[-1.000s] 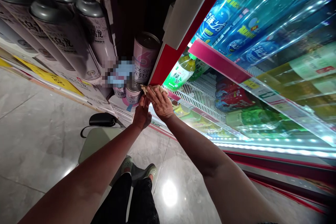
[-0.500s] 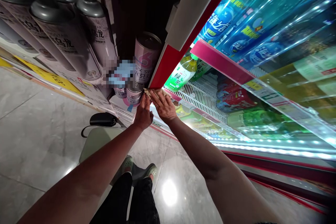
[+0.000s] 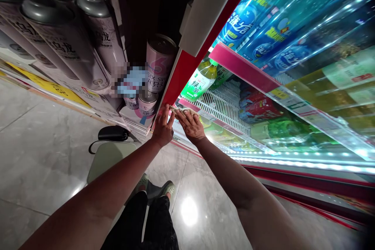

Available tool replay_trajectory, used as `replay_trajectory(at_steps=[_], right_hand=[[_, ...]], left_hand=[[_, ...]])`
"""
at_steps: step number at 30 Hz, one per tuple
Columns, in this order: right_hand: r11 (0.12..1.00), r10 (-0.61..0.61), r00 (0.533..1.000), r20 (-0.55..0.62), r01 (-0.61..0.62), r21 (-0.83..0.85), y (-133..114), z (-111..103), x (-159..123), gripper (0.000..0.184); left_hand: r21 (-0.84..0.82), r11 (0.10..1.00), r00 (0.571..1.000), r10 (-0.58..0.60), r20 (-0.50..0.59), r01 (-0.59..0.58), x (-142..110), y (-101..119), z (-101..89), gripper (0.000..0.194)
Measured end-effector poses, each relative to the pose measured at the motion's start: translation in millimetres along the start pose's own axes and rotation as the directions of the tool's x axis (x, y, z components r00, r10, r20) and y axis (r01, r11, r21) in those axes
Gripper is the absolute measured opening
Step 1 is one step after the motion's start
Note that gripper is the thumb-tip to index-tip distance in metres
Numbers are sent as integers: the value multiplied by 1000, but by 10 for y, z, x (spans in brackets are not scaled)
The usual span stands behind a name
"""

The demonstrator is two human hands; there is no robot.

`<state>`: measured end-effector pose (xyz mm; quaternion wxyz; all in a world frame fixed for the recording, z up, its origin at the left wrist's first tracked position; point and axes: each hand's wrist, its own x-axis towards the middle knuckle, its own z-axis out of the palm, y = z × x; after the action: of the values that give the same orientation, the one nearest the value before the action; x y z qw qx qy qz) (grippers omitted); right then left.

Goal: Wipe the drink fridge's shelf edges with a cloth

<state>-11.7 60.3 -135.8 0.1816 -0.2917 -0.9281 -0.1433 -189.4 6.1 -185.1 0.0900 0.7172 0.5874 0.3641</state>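
Observation:
A pale, crumpled cloth (image 3: 179, 110) lies under the fingers of my right hand (image 3: 191, 124), which presses it flat against the front edge of the drinks cooler beside the red frame (image 3: 175, 82). My left hand (image 3: 163, 128) rests with its fingertips on the lower part of that red frame, just left of the cloth. Its fingers are stretched and slightly apart, with nothing visible in them. Directly above the right hand, a green tea bottle (image 3: 195, 84) stands at the front of the cooler shelf.
Pink cans (image 3: 147, 102) stand on boxes left of the frame, near a large pink can (image 3: 160, 60). Tall bottles with grey caps (image 3: 98, 27) fill the left side. A stool (image 3: 109, 158) with a black case (image 3: 113, 133) sits below. Blue bottles (image 3: 240, 23) lie on the upper cooler shelf.
My right hand has slid the cloth a little to the right and down, away from the cans. My left hand has shifted slightly right onto the red frame, its fingers more spread.

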Motion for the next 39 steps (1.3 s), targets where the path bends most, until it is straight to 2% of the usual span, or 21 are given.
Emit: replay_trajectory(at_steps=[2,4,7,10,13,15,21,25,28,31,35,39], right_hand=[[999,-34,999,11,34,-4,31,-50,-44,59],[999,-24,1000,-3,24,-28,86,-142,-87,59],[994,40,996,-76,-47,-94,188,-280,-196,58],[991,48,992,-116,-61,-116,252,-312,-348,59],[995,3,997,-83,-11,-102,276,-284,-475,58],[995,-20,998,-64,14,-98,306,-298,-542,58],[989,130,991,-39,-132,-69,527,-435,-942,59],[995,81,997,-8,-81,-57,627,-438,-1320,56],[999,44,998,44,-43,-33,699,-499,-1498,56],[993,117,991,68,-115,-26,810,-617,-1612,59],[972,225,974,10,-224,-70,925,-671,-1835,60],[981,186,982,40,-182,-70,938,-572,-2127,57]], left_hand=[[5,1000,1000,-9,13,9,-5,74,20,89],[8,1000,999,15,-29,-15,24,162,25,92],[26,996,991,93,-101,-91,122,299,45,88],[32,996,994,80,-77,-78,157,393,134,82],[13,1000,1000,11,-16,-11,73,440,243,80],[-4,1000,1000,9,-10,-9,20,473,273,81],[19,1000,999,-10,-38,10,137,661,261,86],[29,997,997,-77,1,77,116,765,383,89],[30,995,995,-92,22,92,45,845,465,90],[2,998,998,-70,-6,70,48,945,490,92],[-33,998,996,-63,-58,61,105,1029,532,93],[-16,997,996,-79,-46,79,49,1001,668,90]])
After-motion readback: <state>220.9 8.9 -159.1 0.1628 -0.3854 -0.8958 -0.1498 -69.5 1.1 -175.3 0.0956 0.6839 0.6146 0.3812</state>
